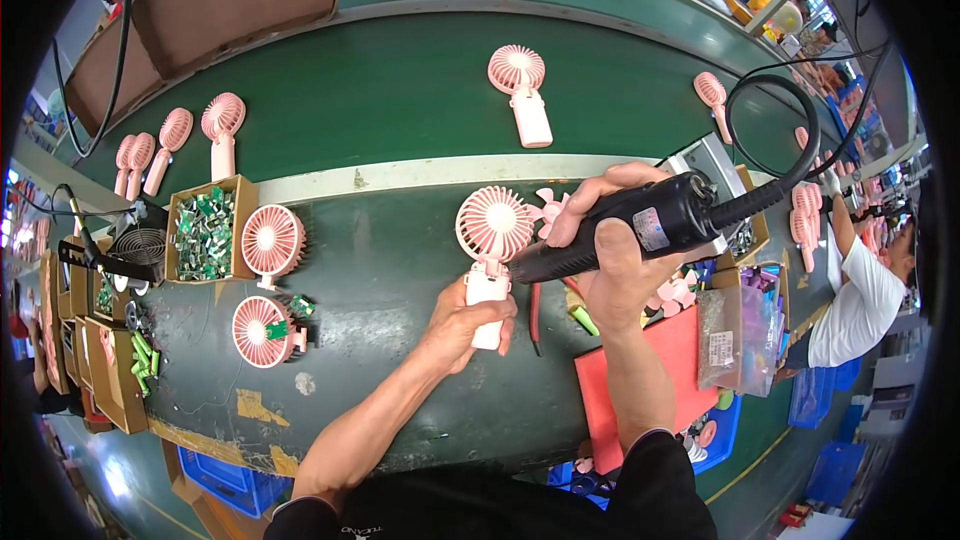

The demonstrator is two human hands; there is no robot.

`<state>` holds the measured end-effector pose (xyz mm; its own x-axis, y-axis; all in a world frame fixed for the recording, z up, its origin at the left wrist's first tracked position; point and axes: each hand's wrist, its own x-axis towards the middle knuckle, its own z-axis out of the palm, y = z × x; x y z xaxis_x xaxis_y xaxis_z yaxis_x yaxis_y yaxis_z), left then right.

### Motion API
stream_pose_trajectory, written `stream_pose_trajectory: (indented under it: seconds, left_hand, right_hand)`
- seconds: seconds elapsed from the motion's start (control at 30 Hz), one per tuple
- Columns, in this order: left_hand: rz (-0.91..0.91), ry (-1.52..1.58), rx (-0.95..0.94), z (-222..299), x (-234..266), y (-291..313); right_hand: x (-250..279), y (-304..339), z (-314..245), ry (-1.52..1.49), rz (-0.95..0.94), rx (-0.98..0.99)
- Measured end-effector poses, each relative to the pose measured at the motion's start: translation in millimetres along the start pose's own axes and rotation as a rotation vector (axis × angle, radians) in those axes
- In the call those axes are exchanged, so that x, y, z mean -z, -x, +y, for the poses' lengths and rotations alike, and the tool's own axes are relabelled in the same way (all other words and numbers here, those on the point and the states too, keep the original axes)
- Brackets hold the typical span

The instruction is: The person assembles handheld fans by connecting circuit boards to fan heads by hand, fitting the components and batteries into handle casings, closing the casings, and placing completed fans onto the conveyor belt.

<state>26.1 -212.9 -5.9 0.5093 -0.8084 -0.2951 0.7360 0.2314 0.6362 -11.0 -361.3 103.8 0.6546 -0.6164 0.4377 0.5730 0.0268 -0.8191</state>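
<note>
My left hand (465, 328) is closed round the white-pink handle of a small handheld fan (496, 224), whose round pink grille points away from me. In my right hand (618, 255) is a black electric screwdriver (655, 220) with a thick cable. Its tip reaches the side of the fan's handle near the neck; whether it touches a screw is hidden. A pink fan blade (546, 210) shows just behind my right fingers. Red-handled pliers (536, 318) lie under the screwdriver, beside a green cylindrical cell (585, 320).
Two pink fan heads (272, 242) with small green circuit boards lie at left, next to a cardboard box (247, 232) of boards. Finished-looking fans (520, 90) stand along the green belt (400, 80). At right are a red sheet (655, 370) and a clear plastic bin (750, 335). A co-worker (860, 290) sits far right.
</note>
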Motion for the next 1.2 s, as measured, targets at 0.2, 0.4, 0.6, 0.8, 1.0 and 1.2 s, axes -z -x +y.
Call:
stream_pose_trajectory:
  seconds: [0.2,0.4,0.6,0.8,1.0,1.2]
  left_hand:
    - [0.003,0.013,0.0,-2,-1,-1]
    - [-0.019,-0.011,-0.003,-3,0,1]
    - [-0.033,-0.029,-0.005,-3,0,1]
    - [-0.065,-0.035,-0.021,-3,1,4]
    - [-0.034,-0.029,-0.017,-4,-3,6]
    - [0.027,-0.079,-0.125,0,-8,8]
  right_hand:
    - [-1,3,2,-0.029,-0.019,0.028]
    - [-4,6,-1,0.028,-0.037,0.064]
    - [-4,6,-2,-0.008,-0.071,0.053]
    - [2,9,4,0.055,-0.199,0.12]
    - [6,14,6,0.117,-0.244,0.14]
    - [4,12,5,0.114,-0.378,0.209]
